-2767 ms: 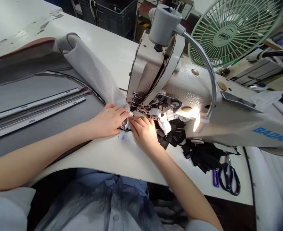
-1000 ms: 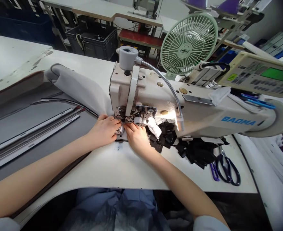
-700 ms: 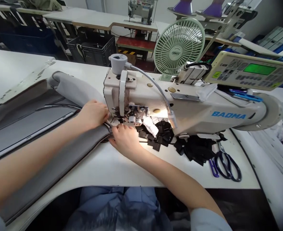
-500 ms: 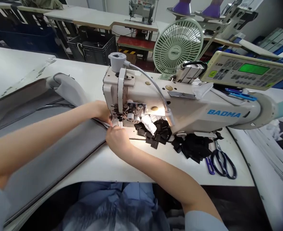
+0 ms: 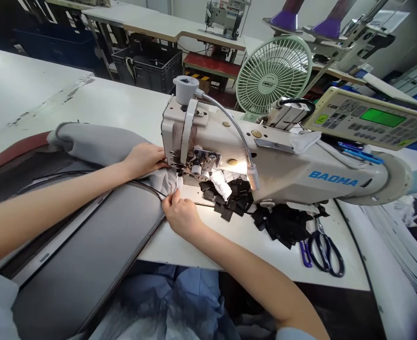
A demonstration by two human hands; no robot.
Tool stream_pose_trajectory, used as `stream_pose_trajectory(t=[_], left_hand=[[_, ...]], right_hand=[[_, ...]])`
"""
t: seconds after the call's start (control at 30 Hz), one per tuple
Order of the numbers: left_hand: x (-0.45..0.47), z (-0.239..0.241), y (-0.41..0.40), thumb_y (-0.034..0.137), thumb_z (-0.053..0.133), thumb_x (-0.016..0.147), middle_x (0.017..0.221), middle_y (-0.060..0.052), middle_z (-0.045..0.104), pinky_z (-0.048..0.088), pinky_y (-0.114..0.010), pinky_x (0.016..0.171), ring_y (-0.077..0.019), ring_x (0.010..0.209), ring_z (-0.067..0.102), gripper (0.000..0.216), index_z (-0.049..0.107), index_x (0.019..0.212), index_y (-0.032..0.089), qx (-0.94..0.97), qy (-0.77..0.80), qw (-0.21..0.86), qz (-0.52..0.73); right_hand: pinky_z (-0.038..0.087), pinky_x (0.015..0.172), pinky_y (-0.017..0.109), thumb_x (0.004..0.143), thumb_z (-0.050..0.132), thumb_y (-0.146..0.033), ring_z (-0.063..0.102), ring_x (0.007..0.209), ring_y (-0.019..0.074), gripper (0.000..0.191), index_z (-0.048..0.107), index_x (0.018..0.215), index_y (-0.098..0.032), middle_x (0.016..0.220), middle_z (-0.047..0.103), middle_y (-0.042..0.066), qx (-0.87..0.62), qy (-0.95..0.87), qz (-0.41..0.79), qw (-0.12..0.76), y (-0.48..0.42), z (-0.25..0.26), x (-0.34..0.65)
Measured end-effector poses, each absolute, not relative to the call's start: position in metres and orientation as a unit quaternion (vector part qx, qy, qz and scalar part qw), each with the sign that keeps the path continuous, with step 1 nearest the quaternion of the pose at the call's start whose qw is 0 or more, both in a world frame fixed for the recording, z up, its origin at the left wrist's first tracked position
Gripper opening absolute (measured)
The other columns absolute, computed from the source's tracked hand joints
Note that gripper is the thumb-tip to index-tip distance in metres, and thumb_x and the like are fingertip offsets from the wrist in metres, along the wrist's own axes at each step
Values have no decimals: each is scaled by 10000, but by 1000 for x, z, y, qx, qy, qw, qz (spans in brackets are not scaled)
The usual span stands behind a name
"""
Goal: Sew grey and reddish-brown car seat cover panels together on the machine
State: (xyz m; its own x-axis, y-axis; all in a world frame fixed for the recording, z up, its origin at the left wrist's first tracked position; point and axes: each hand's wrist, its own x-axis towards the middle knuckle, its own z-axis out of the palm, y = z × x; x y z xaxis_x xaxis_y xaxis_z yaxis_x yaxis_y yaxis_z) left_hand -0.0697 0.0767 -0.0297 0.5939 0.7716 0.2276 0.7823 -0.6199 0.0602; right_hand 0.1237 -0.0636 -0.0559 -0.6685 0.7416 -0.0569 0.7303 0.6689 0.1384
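Under the head of the white sewing machine (image 5: 194, 137) lies a large grey fabric cover (image 5: 123, 226) with dark piping along its edges. My right hand (image 5: 182, 213) pinches the piped edge just in front of the needle area, thumb and forefinger together. On the far side of the seam, my left hand (image 5: 145, 159) grips a raised, bunched part of the grey cloth. Its fingertips are partly hidden beside the machine head. Between both hands the cloth is wrinkled next to the presser foot. A lit lamp (image 5: 252, 177) shines on small black fabric tabs (image 5: 234, 198) to the right.
More black pieces (image 5: 282, 224), dark-handled scissors (image 5: 326, 252) and a purple thread snipper (image 5: 305, 254) lie on the table's right side. Behind the machine stand a green fan (image 5: 274, 75) and a control panel (image 5: 374, 115). Grey crates (image 5: 148, 68) sit beyond the table.
The cover has turned and bunched near the needle, baring a pale slotted strip and a reddish part at left. My left hand has moved slightly away from my right. The view has shifted a little.
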Motion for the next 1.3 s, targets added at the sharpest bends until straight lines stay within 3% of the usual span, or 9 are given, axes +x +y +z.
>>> stream_pose_trajectory(t=[0.2, 0.37, 0.53, 0.63, 0.73, 0.87, 1.07, 1.2, 1.3], left_hand=[[-72, -34, 1, 288, 475, 1005, 1227, -20, 723, 459, -376, 1074, -188, 1218, 615, 291, 696, 1195, 273, -949, -277, 54, -139], [-60, -44, -16, 204, 487, 987, 1328, -73, 668, 406, -358, 1158, -195, 1322, 552, 326, 677, 1252, 207, -965, -232, 45, -114], [-70, -45, 8, 243, 468, 977, 1224, -67, 721, 443, -387, 1081, -220, 1242, 607, 303, 736, 1115, 219, -962, -253, -6, -99], [-75, -40, 17, 261, 428, 985, 1234, -66, 715, 435, -375, 1040, -212, 1220, 613, 338, 705, 1175, 226, -958, -276, -39, -65], [-70, -35, 8, 283, 414, 996, 1223, -77, 709, 410, -385, 1004, -221, 1192, 608, 365, 634, 1280, 218, -955, -289, -30, -49], [-55, -36, -17, 280, 393, 1011, 1105, -93, 718, 412, -393, 871, -230, 1005, 639, 341, 667, 1192, 186, -937, -342, 12, -64], [-49, -43, -23, 249, 388, 1017, 1203, -82, 696, 394, -397, 850, -227, 1056, 621, 320, 677, 1133, 179, -930, -350, 16, -108], [-52, -45, -19, 248, 424, 994, 1059, -85, 712, 392, -401, 841, -232, 1006, 622, 276, 681, 1047, 164, -930, -350, 3, -110], [-53, -46, -18, 252, 441, 980, 978, -83, 702, 388, -411, 826, -243, 958, 613, 271, 693, 1013, 160, -932, -342, 1, -119]], right_hand=[[491, 605, 329, 978, 337, -82, 690, 793, 227, 371, 608, 1231, -54, 1298, 612, 325, 420, 905, 56, 29, -68, -60, 126], [497, 610, 313, 965, 377, -72, 658, 759, 184, 339, 664, 1139, -116, 1233, 670, 208, 453, 890, 49, -7, -71, -58, 124], [497, 582, 284, 989, 338, -120, 703, 750, 172, 407, 569, 1324, -105, 1414, 559, 250, 467, 883, 13, 53, -70, -53, 119], [493, 577, 271, 981, 357, -146, 721, 771, 177, 422, 537, 1362, -126, 1399, 573, 242, 489, 870, -13, 56, -65, -53, 116], [510, 609, 279, 979, 382, -192, 728, 823, 189, 466, 496, 1428, -149, 1467, 516, 236, 475, 878, -24, 50, -61, -56, 122], [524, 657, 298, 975, 381, -215, 721, 863, 198, 476, 532, 1425, -169, 1525, 475, 179, 434, 898, -40, 58, -60, -58, 142], [505, 691, 271, 959, 426, -223, 680, 816, 164, 406, 597, 1325, -179, 1437, 561, 122, 465, 883, -55, -26, -61, -55, 160], [462, 651, 257, 982, 413, -208, 656, 892, 178, 378, 580, 1319, -240, 1361, 564, 113, 503, 863, -12, -51, -47, -50, 153], [420, 618, 260, 1041, 364, -305, 649, 866, 185, 327, 609, 1256, -291, 1222, 613, 95, 519, 854, 15, -21, -32, -47, 144]])
